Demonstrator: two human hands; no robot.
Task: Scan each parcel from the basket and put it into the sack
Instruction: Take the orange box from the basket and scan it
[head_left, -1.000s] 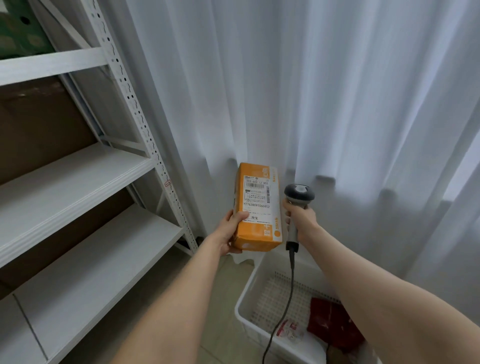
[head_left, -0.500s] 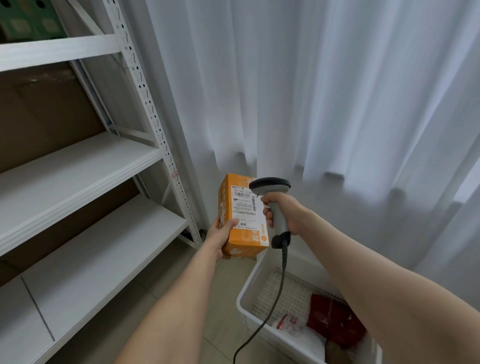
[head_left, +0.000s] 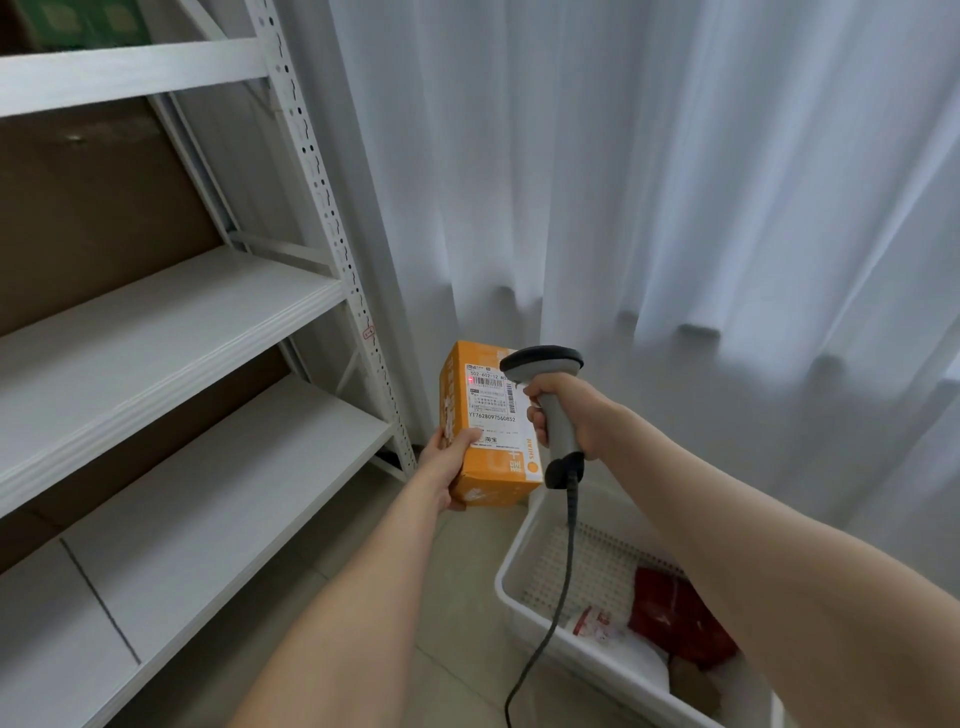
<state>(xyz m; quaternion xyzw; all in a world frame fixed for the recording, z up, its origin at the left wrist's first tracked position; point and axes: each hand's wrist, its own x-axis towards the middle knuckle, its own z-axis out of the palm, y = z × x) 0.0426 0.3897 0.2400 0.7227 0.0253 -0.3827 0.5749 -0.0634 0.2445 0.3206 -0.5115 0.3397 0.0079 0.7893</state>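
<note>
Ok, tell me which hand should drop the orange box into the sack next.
Left. The left hand already grips the orange box, while the right hand is occupied holding the scanner. The sack isn't in view.

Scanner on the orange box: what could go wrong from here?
1. The red dot sits at the barcode's left end on the box, so the scanner may misread.
2. The left hand grips only the box's lower corner; it could slip.
3. The cable hangs over the basket and might snag.
</note>
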